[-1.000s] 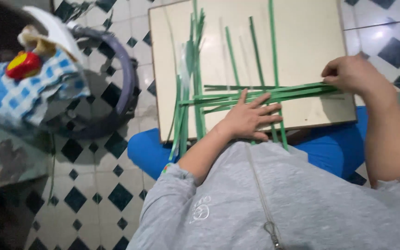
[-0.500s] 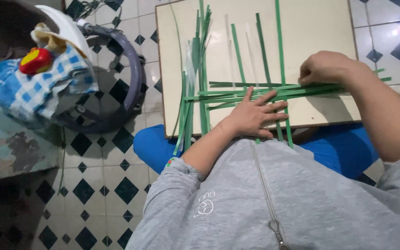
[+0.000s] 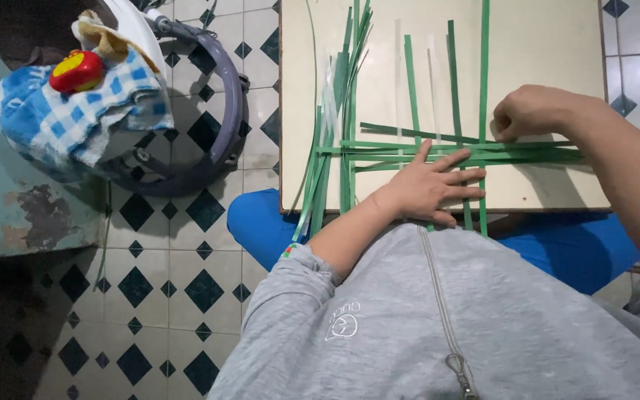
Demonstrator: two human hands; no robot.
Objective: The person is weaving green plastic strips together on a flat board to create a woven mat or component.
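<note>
I'm pressing my left hand (image 3: 427,189) flat, fingers spread, on the crossing green strips (image 3: 409,152) mid-frame on the cream worktop (image 3: 550,44). My right hand (image 3: 531,111), curled, is pinching a strip end at right. Weave barely started, I judge: few crossings made, loose bundle (image 3: 335,126) left.

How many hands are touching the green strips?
2. The left hand lies flat on the crossing green strips near the board's front edge. The right hand pinches the strips farther back on the right. No other hands show.
</note>
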